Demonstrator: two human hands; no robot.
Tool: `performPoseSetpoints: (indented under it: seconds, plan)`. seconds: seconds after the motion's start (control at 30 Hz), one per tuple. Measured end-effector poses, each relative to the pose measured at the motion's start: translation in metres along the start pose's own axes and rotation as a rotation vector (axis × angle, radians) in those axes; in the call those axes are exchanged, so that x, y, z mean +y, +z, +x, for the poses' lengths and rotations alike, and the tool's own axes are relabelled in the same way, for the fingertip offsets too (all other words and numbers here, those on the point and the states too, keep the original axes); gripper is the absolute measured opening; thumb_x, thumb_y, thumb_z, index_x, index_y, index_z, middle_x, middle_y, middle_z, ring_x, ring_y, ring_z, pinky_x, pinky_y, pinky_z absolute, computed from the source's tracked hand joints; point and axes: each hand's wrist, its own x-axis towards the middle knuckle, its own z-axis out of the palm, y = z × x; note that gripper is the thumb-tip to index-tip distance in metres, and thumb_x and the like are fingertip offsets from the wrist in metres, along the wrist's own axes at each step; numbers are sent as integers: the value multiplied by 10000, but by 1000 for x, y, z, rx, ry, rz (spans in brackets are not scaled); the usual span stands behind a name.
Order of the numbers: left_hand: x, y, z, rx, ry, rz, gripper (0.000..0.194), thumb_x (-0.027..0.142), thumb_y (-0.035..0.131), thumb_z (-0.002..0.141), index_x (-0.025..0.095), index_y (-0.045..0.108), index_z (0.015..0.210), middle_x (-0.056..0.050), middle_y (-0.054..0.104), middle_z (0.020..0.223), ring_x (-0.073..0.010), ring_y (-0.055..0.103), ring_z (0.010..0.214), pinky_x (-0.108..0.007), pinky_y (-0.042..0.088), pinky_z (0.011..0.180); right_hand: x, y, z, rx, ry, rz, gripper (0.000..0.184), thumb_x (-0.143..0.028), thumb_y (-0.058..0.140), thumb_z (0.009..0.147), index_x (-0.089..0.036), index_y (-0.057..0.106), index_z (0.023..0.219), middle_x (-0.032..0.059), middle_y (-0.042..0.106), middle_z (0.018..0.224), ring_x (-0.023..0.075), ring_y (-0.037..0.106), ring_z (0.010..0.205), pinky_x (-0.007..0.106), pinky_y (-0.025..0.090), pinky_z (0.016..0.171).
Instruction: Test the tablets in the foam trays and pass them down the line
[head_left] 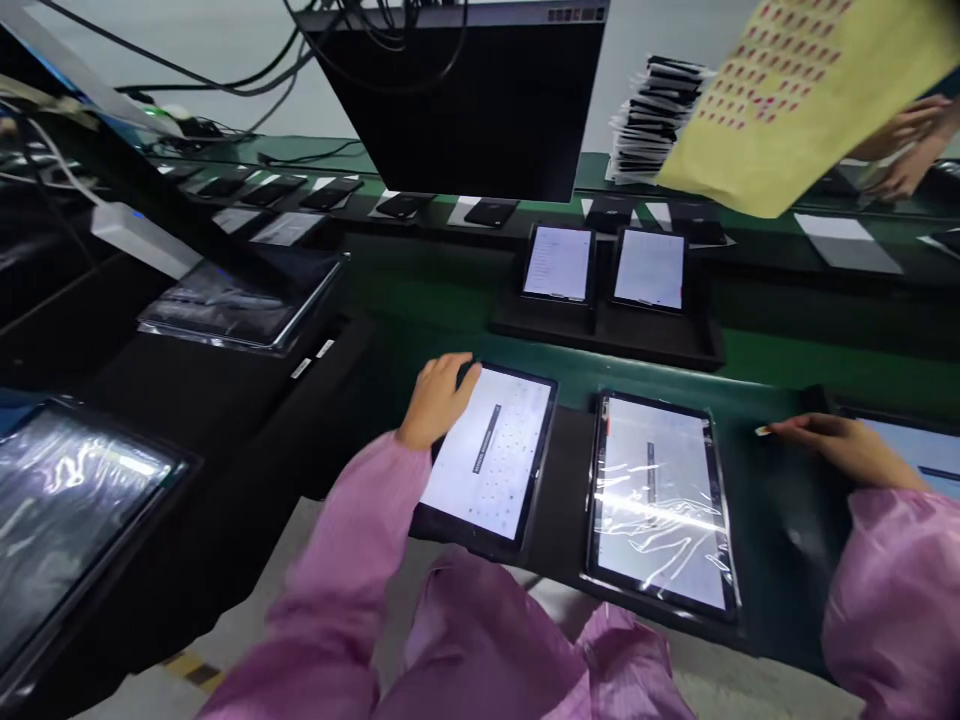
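My left hand (441,400) is at the upper left edge of a tablet (499,450), fingers curled at its corner and thumb over the lit screen. A dark label shows in the middle of that screen. To the right lies a second lit tablet (660,500) under wrinkled clear film, with a similar dark label. Beyond it, my right hand (844,445) pinches a small white piece (763,431) between thumb and fingertips, above the green bench. What the piece is cannot be made out. A further tablet (919,455) is partly hidden behind my right hand and sleeve.
A black tray (607,340) props up two lit tablets at the back. Above hangs a dark monitor (465,110). Film-wrapped tablets (67,510) lie at left. A yellow sheet (795,100) hangs at upper right, near another person's hands (904,150). Black devices line the far belt.
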Motion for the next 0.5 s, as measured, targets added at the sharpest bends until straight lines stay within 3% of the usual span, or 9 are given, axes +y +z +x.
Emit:
performPoseSetpoints:
  seconds: [0.1, 0.17, 0.27, 0.33, 0.5]
  plan:
    - [-7, 5, 80, -152, -3, 37, 290, 340, 492, 917, 180, 727, 974, -80, 732, 1045, -247, 636, 1093, -354, 429, 1045, -49, -11, -8, 88, 81, 109, 571, -778, 685, 433, -260, 742, 664, 107, 753, 806, 303, 706, 801, 401, 505, 680]
    - [-9, 5, 104, -290, 34, 30, 299, 314, 465, 905, 173, 728, 887, -50, 721, 885, -205, 657, 900, -310, 479, 918, -94, -9, -17, 155, 53, 161, 597, -779, 707, 411, -260, 749, 703, 73, 757, 817, 300, 705, 822, 381, 519, 651]
    - [4, -12, 107, -406, 125, -24, 312, 270, 412, 886, 162, 703, 914, -9, 638, 709, -142, 591, 688, -244, 466, 713, -165, 2, -33, 194, -134, 205, 563, -784, 699, 527, -265, 760, 738, 47, 758, 783, 245, 701, 706, 324, 517, 540]
    - [21, -31, 98, -501, 214, -63, 286, 257, 429, 862, 162, 693, 917, 4, 605, 670, -123, 555, 641, -222, 425, 634, -208, 8, -44, 231, -331, 206, 472, -738, 689, 646, -284, 762, 751, 9, 757, 760, 202, 705, 668, 290, 540, 558]
    - [68, -68, 71, -820, 617, 87, 317, 105, 435, 764, 164, 713, 904, 1, 655, 768, -97, 535, 639, -216, 370, 577, -284, 11, -64, 215, -737, 77, 233, -536, 605, 888, -341, 730, 909, -97, 760, 838, 83, 720, 706, 143, 547, 621]
